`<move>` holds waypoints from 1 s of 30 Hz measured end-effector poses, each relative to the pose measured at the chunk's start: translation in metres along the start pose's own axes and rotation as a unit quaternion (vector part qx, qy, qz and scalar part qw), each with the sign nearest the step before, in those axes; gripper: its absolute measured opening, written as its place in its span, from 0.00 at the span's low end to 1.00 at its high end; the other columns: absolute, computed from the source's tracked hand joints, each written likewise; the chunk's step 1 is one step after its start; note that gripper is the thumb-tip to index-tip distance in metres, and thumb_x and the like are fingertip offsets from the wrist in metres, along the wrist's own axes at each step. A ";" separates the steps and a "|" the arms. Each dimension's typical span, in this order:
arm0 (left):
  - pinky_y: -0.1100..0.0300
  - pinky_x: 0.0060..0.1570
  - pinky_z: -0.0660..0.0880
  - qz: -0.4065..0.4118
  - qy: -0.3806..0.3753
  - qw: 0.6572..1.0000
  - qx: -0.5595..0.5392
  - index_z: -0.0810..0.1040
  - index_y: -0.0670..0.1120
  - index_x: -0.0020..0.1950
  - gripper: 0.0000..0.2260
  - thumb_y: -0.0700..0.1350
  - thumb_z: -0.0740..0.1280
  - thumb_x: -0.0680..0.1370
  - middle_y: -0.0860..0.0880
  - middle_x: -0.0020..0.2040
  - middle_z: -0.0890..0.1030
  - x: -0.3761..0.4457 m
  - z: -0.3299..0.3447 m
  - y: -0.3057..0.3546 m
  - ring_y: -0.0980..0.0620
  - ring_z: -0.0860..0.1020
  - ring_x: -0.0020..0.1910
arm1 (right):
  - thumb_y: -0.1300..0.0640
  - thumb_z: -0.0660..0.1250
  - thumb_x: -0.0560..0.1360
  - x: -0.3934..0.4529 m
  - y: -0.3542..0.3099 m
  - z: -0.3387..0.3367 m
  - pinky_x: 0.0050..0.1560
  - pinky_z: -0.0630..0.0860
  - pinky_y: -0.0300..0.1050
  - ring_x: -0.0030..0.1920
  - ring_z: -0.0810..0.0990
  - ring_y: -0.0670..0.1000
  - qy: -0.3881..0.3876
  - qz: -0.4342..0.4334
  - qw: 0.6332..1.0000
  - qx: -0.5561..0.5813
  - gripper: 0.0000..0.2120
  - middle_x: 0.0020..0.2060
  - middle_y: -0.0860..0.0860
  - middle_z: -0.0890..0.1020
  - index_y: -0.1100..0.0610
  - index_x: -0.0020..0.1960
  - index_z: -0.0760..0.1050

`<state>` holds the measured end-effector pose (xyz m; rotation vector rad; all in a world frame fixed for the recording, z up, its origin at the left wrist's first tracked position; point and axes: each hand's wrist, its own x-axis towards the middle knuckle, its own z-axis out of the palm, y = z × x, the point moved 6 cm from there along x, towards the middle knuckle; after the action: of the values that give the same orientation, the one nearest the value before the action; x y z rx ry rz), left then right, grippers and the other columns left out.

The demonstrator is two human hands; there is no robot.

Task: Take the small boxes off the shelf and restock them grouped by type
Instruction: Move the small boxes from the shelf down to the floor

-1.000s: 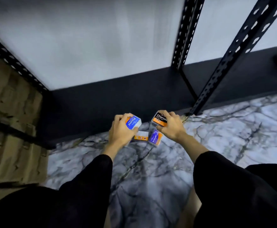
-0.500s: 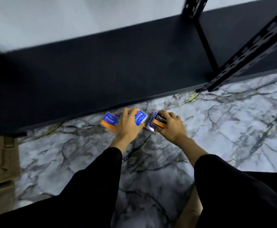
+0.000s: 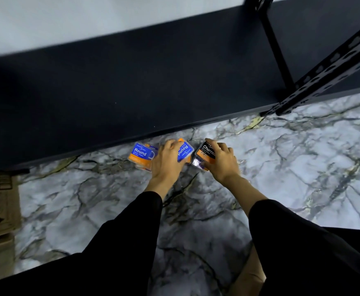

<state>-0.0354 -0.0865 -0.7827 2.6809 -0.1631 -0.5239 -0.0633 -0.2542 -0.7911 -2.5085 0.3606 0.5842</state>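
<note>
Since the earlier frame, both hands have lowered the boxes to the floor [image 3: 303,167]. One Round box [image 3: 141,153] lies released there. My left hand [image 3: 166,161] grasps a second Round box [image 3: 184,152]; my right hand [image 3: 223,162] grasps the Charcoal box [image 3: 207,152]. Step: sorting by type. Next: set down, then restock the shelf [image 3: 132,82].

Blue box [image 3: 141,155] now further left
</note>
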 end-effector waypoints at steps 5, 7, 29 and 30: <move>0.52 0.59 0.73 -0.008 -0.040 0.999 -0.001 0.63 0.50 0.75 0.29 0.48 0.69 0.77 0.49 0.72 0.65 -0.001 -0.002 0.002 0.47 0.67 0.68 | 0.53 0.71 0.72 -0.001 -0.002 0.002 0.62 0.69 0.57 0.65 0.66 0.60 -0.015 0.009 1.000 0.011 0.34 0.68 0.56 0.68 0.47 0.74 0.59; 0.51 0.61 0.71 -0.009 -0.064 0.998 -0.006 0.61 0.50 0.76 0.28 0.48 0.67 0.78 0.49 0.74 0.62 -0.003 -0.006 0.003 0.46 0.64 0.71 | 0.52 0.71 0.73 -0.003 -0.004 0.001 0.65 0.67 0.56 0.68 0.65 0.60 -0.031 0.010 0.999 0.008 0.35 0.70 0.56 0.66 0.48 0.75 0.58; 0.54 0.50 0.68 0.032 -0.016 0.989 0.141 0.78 0.52 0.58 0.11 0.53 0.62 0.79 0.49 0.59 0.78 -0.112 -0.280 0.156 0.45 0.77 0.57 | 0.56 0.62 0.77 -0.151 -0.131 -0.264 0.52 0.77 0.52 0.52 0.78 0.61 0.027 -0.088 0.990 -0.108 0.10 0.54 0.57 0.78 0.59 0.54 0.77; 0.55 0.50 0.68 0.040 -0.009 0.989 0.145 0.79 0.52 0.57 0.11 0.53 0.62 0.79 0.48 0.59 0.78 -0.119 -0.295 0.166 0.45 0.77 0.57 | 0.56 0.62 0.78 -0.162 -0.139 -0.281 0.51 0.77 0.52 0.51 0.78 0.61 0.033 -0.097 0.988 -0.115 0.10 0.54 0.58 0.78 0.59 0.54 0.76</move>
<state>-0.0382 -0.1082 -0.4241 2.9363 -0.3764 -0.5342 -0.0607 -0.2746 -0.4391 -2.7484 0.0739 0.4893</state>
